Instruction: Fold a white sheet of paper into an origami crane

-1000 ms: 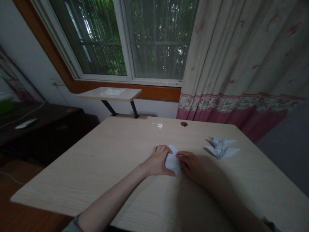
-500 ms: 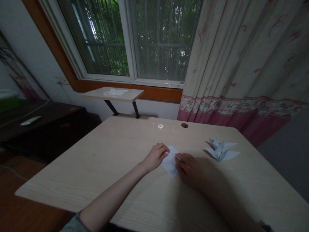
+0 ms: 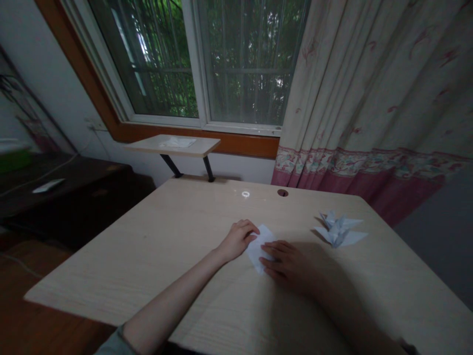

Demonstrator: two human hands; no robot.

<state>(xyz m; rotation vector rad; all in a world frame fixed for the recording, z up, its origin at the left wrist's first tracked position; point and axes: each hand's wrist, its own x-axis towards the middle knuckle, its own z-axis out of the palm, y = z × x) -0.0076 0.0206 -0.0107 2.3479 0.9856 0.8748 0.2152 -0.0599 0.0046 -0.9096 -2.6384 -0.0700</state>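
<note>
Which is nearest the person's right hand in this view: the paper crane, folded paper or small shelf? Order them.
Right hand:
1. Folded paper, under its fingers.
2. Paper crane, on the desk, to the right.
3. Small shelf, beyond the desk.

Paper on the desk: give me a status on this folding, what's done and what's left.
Done: an origami crane sits finished on the desk, to the right of the hands. In hand: a white paper sheet, folded flat, lies between the left hand and right hand, both resting on it. Left: that sheet shows no wings or neck yet, so most of its folds probably remain.
</note>
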